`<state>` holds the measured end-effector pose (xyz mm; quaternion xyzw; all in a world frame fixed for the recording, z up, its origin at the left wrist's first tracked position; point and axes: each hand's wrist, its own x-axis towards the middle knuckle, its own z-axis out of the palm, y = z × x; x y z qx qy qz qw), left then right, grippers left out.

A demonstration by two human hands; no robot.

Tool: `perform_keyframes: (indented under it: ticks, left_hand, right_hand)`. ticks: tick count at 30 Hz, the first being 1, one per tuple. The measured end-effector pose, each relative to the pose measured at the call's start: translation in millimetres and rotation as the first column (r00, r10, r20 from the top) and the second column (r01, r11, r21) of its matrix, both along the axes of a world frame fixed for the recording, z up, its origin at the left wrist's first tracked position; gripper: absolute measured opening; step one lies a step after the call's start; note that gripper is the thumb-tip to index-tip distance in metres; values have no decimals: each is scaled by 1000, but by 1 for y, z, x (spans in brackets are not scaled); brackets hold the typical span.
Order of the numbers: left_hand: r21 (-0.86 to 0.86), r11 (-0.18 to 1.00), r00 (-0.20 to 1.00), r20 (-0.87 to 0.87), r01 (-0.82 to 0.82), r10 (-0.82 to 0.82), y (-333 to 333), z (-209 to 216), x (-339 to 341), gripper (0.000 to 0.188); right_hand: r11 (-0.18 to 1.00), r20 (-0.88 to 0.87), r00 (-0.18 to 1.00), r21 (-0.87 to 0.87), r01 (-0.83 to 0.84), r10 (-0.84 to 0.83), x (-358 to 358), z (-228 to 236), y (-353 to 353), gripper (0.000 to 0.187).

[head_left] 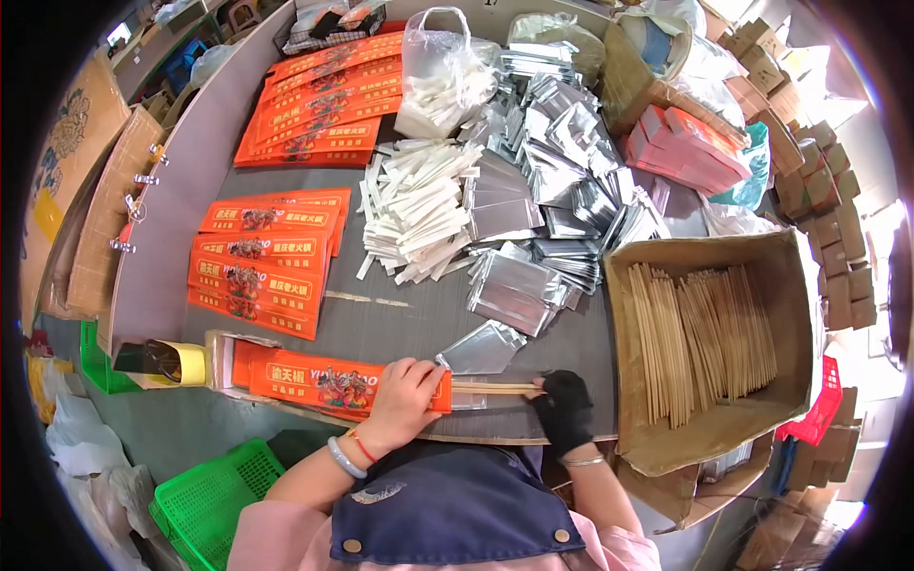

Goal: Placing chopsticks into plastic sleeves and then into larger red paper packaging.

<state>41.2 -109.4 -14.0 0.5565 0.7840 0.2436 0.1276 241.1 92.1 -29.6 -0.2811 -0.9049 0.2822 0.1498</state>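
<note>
My left hand (405, 404) presses with bent fingers on the right end of an orange printed chopstick sleeve (305, 376) at the table's front edge. In a black fingerless glove, my right hand (564, 411) grips wooden chopsticks (500, 387) by their right end. The chopsticks lie level, their left ends hidden at the sleeve's mouth under my left hand. Beneath them shows a clear and silvery packet (468, 402). Just beyond lies a single silver foil packet (484, 347).
A cardboard box of chopsticks (624, 362) stands at the right. Further back are piled white paper strips (419, 205), heaped foil packets (562, 143) and stacked orange sleeves (262, 257). A low divider (181, 219) bounds the left side. Green crates (214, 504) sit below, at the left.
</note>
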Motion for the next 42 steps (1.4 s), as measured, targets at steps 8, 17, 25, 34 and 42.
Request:
perform_keyframes:
  ticks: [8, 17, 25, 34, 42]
  left_hand:
    - [-20, 1000, 1000, 4, 22, -21, 13, 2, 1, 75]
    - [-93, 978, 951, -230, 189, -206, 22, 8, -3, 44]
    - [-120, 963, 959, -125, 241, -255, 26, 81, -103, 12]
    - [-37, 897, 898, -12, -440, 440, -18, -14, -7, 93]
    - [-64, 908, 897, 141, -414, 419, -23, -19, -14, 97]
  right_hand:
    - [987, 5, 1000, -158, -10, 11, -26, -3, -34, 31]
    - [966, 78, 976, 146, -214, 204, -51, 37, -41, 69]
    - [982, 113, 992, 175, -66, 46, -17, 53, -2, 60]
    - [964, 181, 976, 216, -158, 119, -20, 57, -17, 62]
    - [939, 360, 897, 128, -320, 257, -32, 49, -25, 64]
